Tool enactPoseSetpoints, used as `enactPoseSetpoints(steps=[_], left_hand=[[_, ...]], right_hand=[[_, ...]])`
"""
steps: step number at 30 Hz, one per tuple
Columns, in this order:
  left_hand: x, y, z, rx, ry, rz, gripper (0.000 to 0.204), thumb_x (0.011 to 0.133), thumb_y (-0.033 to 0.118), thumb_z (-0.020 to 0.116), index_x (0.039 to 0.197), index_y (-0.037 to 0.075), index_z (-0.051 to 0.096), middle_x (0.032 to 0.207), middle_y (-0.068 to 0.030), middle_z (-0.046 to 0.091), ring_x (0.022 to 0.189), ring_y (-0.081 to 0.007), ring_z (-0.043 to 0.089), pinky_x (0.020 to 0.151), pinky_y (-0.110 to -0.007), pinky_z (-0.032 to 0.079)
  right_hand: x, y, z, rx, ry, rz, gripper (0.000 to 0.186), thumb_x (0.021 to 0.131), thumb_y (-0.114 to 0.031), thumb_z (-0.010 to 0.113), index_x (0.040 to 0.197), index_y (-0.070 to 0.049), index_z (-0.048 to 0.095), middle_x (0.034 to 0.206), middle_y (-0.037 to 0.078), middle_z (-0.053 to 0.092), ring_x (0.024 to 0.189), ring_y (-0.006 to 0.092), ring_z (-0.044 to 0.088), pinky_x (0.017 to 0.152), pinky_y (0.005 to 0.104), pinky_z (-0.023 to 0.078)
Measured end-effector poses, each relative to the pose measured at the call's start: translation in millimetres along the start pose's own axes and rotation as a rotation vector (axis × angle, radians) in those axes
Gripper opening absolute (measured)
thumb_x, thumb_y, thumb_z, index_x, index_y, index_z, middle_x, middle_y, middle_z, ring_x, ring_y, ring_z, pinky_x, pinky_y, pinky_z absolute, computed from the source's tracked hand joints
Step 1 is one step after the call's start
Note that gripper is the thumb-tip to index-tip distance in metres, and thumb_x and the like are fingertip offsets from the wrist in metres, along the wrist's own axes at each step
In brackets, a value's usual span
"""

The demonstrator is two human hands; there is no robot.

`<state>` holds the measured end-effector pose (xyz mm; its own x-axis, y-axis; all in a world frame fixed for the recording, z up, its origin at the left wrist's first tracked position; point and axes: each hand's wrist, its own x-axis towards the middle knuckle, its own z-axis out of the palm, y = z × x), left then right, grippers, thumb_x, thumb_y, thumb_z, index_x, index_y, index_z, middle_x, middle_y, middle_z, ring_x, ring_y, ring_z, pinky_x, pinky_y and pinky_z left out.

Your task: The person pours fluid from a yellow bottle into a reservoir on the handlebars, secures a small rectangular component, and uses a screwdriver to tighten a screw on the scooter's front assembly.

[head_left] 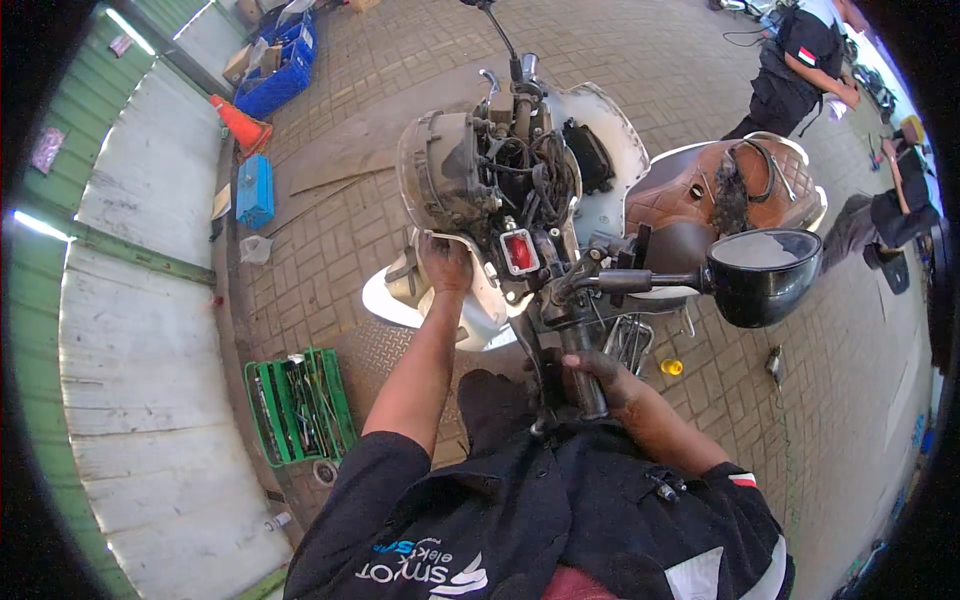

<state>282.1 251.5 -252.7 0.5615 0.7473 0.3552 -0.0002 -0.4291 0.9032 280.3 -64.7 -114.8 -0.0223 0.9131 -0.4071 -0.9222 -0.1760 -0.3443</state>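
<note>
While the right hand (603, 376) is encircling a black cylindrical handlebar grip (590, 394), the left hand (447, 264), closure unclear, is touching a curved white plastic panel (484, 308), risking scratches by slipping.

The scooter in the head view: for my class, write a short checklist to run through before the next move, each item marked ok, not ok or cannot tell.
1. Right hand on the handlebar grip: ok, it is wrapped around it.
2. Left hand firmly holding the white panel: cannot tell; it is at the panel's edge, but its fingertips are hidden.
3. Wires covered: not ok, they lie exposed.
4. Green toolbox open, tools showing: ok.
5. Brown seat free of loose things: not ok; a dark bundle lies on it.
</note>
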Motion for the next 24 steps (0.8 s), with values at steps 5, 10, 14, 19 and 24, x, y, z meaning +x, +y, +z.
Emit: enactPoseSetpoints(steps=[5, 10, 14, 19, 24], left_hand=[[5, -7, 3, 0.136, 0.070, 0.137, 0.032, 0.091, 0.027, 0.056, 0.105, -0.001, 0.060, 0.105, -0.0174, 0.065, 0.096, -0.0353, 0.060, 0.089, -0.041, 0.045], [-5, -41, -11, 0.717, -0.079, 0.414, 0.031, 0.089, 0.025, 0.059, 0.103, -0.002, 0.061, 0.102, -0.0180, 0.064, 0.094, -0.0354, 0.059, 0.091, -0.042, 0.045], [-2, 1, 7, -0.133, -0.028, -0.158, 0.033, 0.087, 0.027, 0.062, 0.102, -0.002, 0.061, 0.101, -0.0196, 0.065, 0.098, -0.0356, 0.058, 0.098, -0.045, 0.040], [2, -43, -5, 0.276, 0.117, 0.133, 0.032, 0.089, 0.028, 0.058, 0.098, -0.003, 0.061, 0.104, -0.0217, 0.065, 0.100, -0.0376, 0.058, 0.101, -0.047, 0.038], [-4, 8, 4, 0.378, -0.013, 0.181, 0.027, 0.091, 0.021, 0.051, 0.097, -0.002, 0.062, 0.104, -0.0237, 0.064, 0.099, -0.0426, 0.055, 0.101, -0.048, 0.037]], right_hand=[[8, 7, -10, 0.075, -0.068, -0.068, 0.072, 0.084, -0.044, 0.070, 0.136, 0.000, 0.050, 0.129, 0.021, 0.059, 0.114, 0.0338, 0.062, 0.100, 0.0469, 0.051], [23, 3, -24, 0.129, -0.035, 0.004, 0.079, 0.082, -0.041, 0.065, 0.144, 0.001, 0.040, 0.138, 0.022, 0.052, 0.127, 0.0363, 0.051, 0.111, 0.0516, 0.037], [11, -12, 1, -0.038, 0.114, -0.073, 0.074, 0.081, -0.037, 0.066, 0.141, 0.001, 0.044, 0.132, 0.020, 0.056, 0.121, 0.0337, 0.055, 0.107, 0.0497, 0.041], [10, -15, 19, -0.105, 0.152, -0.080, 0.067, 0.079, -0.030, 0.069, 0.135, 0.000, 0.049, 0.119, 0.016, 0.063, 0.107, 0.0297, 0.063, 0.098, 0.0438, 0.049], [9, -14, -1, -0.058, 0.150, -0.083, 0.068, 0.079, -0.029, 0.071, 0.136, 0.000, 0.049, 0.119, 0.017, 0.063, 0.108, 0.0300, 0.063, 0.100, 0.0444, 0.049]])
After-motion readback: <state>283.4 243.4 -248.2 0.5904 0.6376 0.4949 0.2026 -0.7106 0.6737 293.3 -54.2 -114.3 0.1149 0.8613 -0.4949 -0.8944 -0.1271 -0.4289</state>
